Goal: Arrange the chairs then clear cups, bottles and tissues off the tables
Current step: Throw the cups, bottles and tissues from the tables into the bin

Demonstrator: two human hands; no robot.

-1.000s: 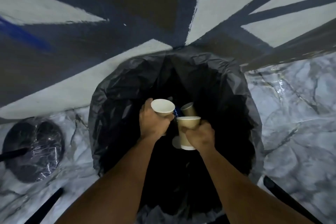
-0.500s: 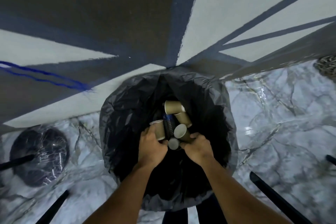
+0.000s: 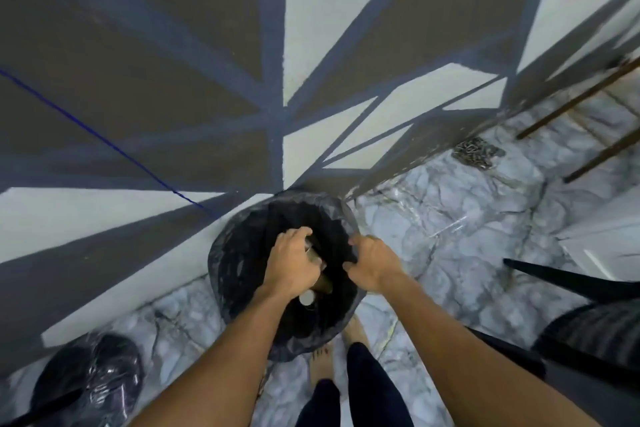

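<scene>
The right hand (image 3: pixel 372 262) has dropped its cups (image 3: pixel 323 284) and now grips the bin bag (image 3: pixel 239 263) rim, lower centre. The left hand (image 3: pixel 292 265) still covers them; whether it holds one, I can't tell.

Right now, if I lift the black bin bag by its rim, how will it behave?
The black bin bag looks thin and crinkled, so it would probably sag. Only a few paper cups show inside, so it is likely light. Its glossy film may slip where the right hand pinches it.
</scene>
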